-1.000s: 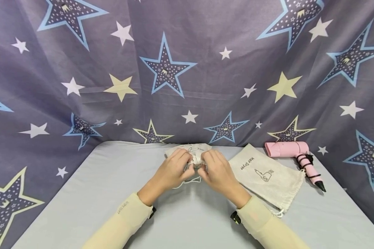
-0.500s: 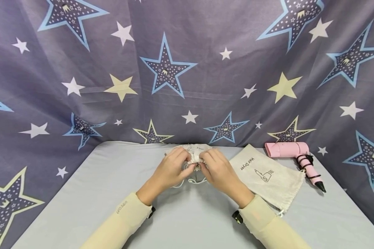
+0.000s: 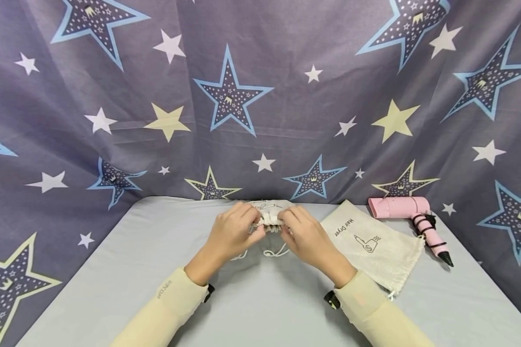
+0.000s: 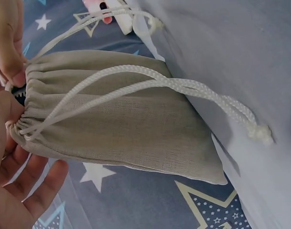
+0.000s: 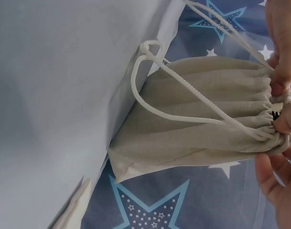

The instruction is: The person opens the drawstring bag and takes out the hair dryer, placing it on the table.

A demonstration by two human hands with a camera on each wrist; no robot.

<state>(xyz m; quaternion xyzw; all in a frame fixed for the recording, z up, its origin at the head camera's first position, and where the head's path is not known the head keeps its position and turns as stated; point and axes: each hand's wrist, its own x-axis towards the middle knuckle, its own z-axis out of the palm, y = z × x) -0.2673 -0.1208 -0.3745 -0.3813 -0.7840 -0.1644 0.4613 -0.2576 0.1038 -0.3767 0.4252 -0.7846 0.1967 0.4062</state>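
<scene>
A beige drawstring pouch point(image 3: 269, 207) with a printed drawing stands upright between both hands at the back of the table. My left hand point(image 3: 234, 230) pinches one side of its gathered mouth with thumb and fingers. The other side is pinched by my right hand point(image 3: 306, 236). In the left wrist view, white cords point(image 4: 135, 86) hang loose down the pouch. The mouth is partly spread; a bit of something dark point(image 5: 276, 115) shows in it in the right wrist view, too little to tell what.
A second drawstring pouch point(image 3: 373, 248), printed "Hair Dryer", lies flat on the grey table point(image 3: 260, 308) right of the hands. Beyond it lies a pink hair dryer point(image 3: 399, 207) with a black cord round its handle. A star-patterned curtain point(image 3: 286, 115) closes off the back.
My hands have moved slightly apart, the left one leftward, and the gathered mouth between them is stretched wider. The cords below have shifted. The second pouch and hair dryer stay put.
</scene>
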